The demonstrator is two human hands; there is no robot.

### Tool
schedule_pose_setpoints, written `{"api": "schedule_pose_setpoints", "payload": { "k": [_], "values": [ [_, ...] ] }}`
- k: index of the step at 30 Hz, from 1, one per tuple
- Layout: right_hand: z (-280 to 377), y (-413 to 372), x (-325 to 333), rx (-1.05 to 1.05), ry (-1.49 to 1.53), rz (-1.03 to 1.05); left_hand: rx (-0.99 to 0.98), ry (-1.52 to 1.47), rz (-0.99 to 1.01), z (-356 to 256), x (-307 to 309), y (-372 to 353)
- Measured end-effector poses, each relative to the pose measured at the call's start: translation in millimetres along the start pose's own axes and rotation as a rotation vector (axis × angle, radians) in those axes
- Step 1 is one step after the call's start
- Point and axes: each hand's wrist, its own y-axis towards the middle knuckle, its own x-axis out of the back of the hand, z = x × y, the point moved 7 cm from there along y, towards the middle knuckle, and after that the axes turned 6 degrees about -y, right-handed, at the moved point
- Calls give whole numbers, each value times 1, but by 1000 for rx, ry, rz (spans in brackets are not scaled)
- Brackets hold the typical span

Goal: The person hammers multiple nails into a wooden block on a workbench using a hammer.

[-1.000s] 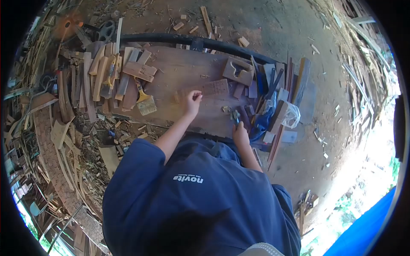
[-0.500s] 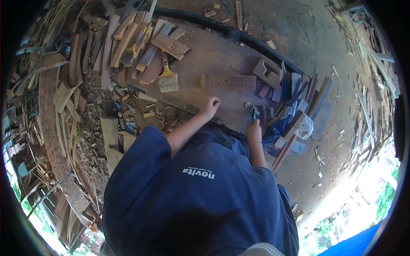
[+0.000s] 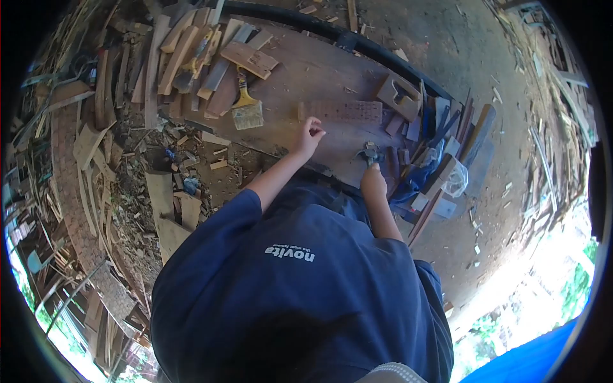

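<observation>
My right hand (image 3: 372, 182) is closed round the handle of a hammer (image 3: 370, 153), its metal head raised over the wooden worktop (image 3: 290, 64). My left hand (image 3: 308, 138) is bent inward with thumb and fingers pressed together near the left end of a reddish-brown wooden board (image 3: 348, 112). Whatever those fingertips hold, if anything, is too small to make out. Rows of small dark marks show on the board, which lies flat beyond both hands.
A wide paintbrush (image 3: 246, 110) with a yellow handle lies on the left among stacked wood offcuts (image 3: 250, 59). At right are a wooden hand plane (image 3: 400, 97), a clear plastic bag (image 3: 455, 179) and several strips of wood. Scraps litter the ground.
My left hand has moved away from my body, closer to the board's left end. The hammer in my right hand has shifted left and its head has turned. The view has tilted slightly.
</observation>
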Motion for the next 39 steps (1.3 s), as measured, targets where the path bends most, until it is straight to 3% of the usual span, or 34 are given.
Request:
{"api": "schedule_pose_setpoints", "payload": {
  "k": [7,9,13,16,22,39],
  "values": [
    [1,-4,1,-38,3,11,-105,-64,-34,-32,-29,46],
    [2,-5,0,-45,-19,24,-233,223,-34,-53,-35,52],
    [4,-9,5,-59,1,34,-231,121,-41,-49,-41,64],
    [3,-9,3,-51,-18,32,-286,292,-58,-45,-41,68],
    [2,-9,4,-63,59,16,-137,220,-135,-46,-40,70],
    [2,-7,8,-7,-23,66,-274,-70,-205,-36,-48,69]
  ]
}}
